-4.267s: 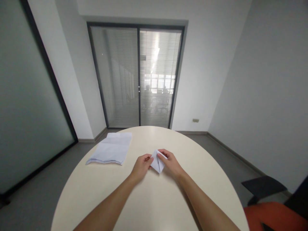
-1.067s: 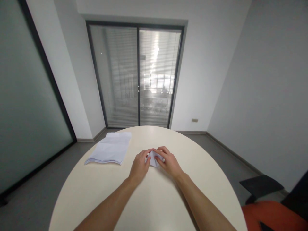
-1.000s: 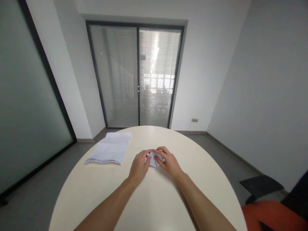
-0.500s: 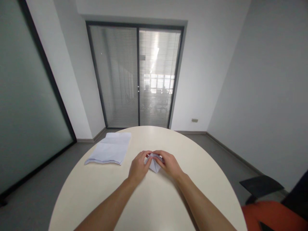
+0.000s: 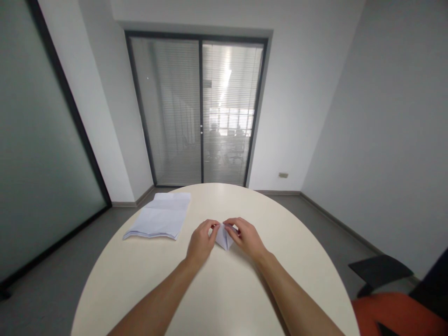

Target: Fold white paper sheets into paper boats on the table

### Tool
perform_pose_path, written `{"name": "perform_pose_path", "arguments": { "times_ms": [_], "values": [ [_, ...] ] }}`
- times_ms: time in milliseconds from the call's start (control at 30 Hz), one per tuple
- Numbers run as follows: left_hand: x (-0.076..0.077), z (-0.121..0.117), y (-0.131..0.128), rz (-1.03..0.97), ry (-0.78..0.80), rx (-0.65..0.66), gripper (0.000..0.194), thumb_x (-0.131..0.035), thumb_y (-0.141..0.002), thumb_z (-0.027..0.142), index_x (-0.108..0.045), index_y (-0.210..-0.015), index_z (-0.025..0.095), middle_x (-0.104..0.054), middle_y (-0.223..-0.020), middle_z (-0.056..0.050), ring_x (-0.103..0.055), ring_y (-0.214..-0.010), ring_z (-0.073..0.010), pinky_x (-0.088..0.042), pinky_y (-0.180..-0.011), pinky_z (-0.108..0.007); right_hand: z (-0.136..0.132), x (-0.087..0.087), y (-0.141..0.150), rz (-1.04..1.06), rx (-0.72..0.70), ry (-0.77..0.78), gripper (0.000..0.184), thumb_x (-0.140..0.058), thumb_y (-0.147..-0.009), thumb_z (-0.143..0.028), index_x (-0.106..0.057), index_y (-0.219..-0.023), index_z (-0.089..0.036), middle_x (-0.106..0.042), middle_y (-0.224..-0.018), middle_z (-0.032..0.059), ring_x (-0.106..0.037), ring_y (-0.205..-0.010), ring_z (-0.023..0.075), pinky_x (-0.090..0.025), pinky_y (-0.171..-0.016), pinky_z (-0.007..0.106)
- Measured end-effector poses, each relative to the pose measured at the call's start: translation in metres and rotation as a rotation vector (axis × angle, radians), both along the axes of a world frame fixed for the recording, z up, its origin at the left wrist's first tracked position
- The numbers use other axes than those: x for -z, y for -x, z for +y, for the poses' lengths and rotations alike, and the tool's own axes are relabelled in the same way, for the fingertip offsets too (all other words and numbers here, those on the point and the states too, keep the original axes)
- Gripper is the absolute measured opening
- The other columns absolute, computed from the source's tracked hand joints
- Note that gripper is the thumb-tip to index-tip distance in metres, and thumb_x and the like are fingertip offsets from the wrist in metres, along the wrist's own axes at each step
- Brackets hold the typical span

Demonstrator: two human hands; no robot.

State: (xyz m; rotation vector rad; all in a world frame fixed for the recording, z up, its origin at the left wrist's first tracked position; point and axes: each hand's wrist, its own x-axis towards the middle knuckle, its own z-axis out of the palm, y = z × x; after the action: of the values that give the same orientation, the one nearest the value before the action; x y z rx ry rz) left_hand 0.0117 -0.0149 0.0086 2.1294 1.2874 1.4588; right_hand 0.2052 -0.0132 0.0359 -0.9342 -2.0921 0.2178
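Note:
Between my two hands is a small piece of folded white paper (image 5: 224, 239), with a pointed lower corner towards me and a crease down its middle. My left hand (image 5: 203, 240) pinches its upper left part between thumb and fingertips. On the other side my right hand (image 5: 246, 237) is closed on the upper right part, thumb in front and fingers behind. The fingers cover much of the paper's top and sides. Both forearms reach in from the near edge, over the table.
A stack of white paper sheets (image 5: 161, 217) with fold lines lies at the left back of the round cream table (image 5: 210, 298). An orange chair (image 5: 395, 312) with a black armrest (image 5: 381, 270) stands at the right. Beyond the table is a glass door (image 5: 201, 112) with blinds.
My thumbs have drawn up from the paper's middle towards its top, and the fingertips have parted slightly. More of the paper's upper face shows between them.

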Motion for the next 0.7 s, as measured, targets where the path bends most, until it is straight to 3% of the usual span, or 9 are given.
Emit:
{"name": "perform_pose_path", "arguments": {
  "times_ms": [133, 333, 533, 700],
  "values": [
    [-0.0002, -0.0009, -0.0008, 0.008, 0.019, -0.011, 0.021, -0.046, -0.099, 0.033, -0.063, -0.098, 0.021, -0.069, -0.095, -0.004, -0.064, -0.091, -0.0192, -0.05, -0.082, -0.031, -0.0015, -0.0023, 0.0001, -0.018, -0.036, 0.004, 0.021, -0.049, -0.099, -0.028, -0.066, -0.112, -0.025, -0.07, -0.101, 0.0054, -0.064, -0.095, 0.0197, -0.051, -0.076, 0.03],
    [0.0012, -0.0019, -0.0017, 0.03, 0.041, -0.014, 0.024, -0.051, -0.096, 0.032, -0.062, -0.115, 0.023, -0.07, -0.106, -0.005, -0.064, -0.098, -0.0198, -0.049, -0.087, -0.033, 0.001, 0.0006, -0.0009, -0.011, -0.028, 0.014, 0.021, -0.05, -0.097, -0.023, -0.066, -0.111, -0.024, -0.07, -0.1, 0.0059, -0.064, -0.094, 0.0195, -0.051, -0.077, 0.031],
    [0.0025, 0.0019, 0.0017, 0.009, 0.096, 0.002, 0.019, -0.052, -0.094, 0.032, -0.066, -0.102, 0.023, -0.071, -0.097, -0.004, -0.065, -0.091, -0.0194, -0.051, -0.078, -0.029, 0.0037, 0.0014, -0.0039, -0.023, -0.036, 0.016, 0.022, -0.049, -0.094, -0.015, -0.066, -0.105, -0.023, -0.069, -0.099, 0.0065, -0.062, -0.093, 0.0193, -0.051, -0.077, 0.031],
    [0.0013, 0.0047, 0.0034, -0.128, 0.177, 0.034, 0.021, -0.051, -0.094, 0.036, -0.066, -0.097, 0.021, -0.071, -0.092, -0.005, -0.066, -0.087, -0.019, -0.052, -0.068, -0.026, 0.0076, 0.0043, -0.0078, 0.017, 0.002, 0.077, 0.02, -0.049, -0.092, -0.015, -0.067, -0.099, -0.022, -0.068, -0.098, 0.0056, -0.062, -0.09, 0.0175, -0.051, -0.075, 0.028]
  ]
}}
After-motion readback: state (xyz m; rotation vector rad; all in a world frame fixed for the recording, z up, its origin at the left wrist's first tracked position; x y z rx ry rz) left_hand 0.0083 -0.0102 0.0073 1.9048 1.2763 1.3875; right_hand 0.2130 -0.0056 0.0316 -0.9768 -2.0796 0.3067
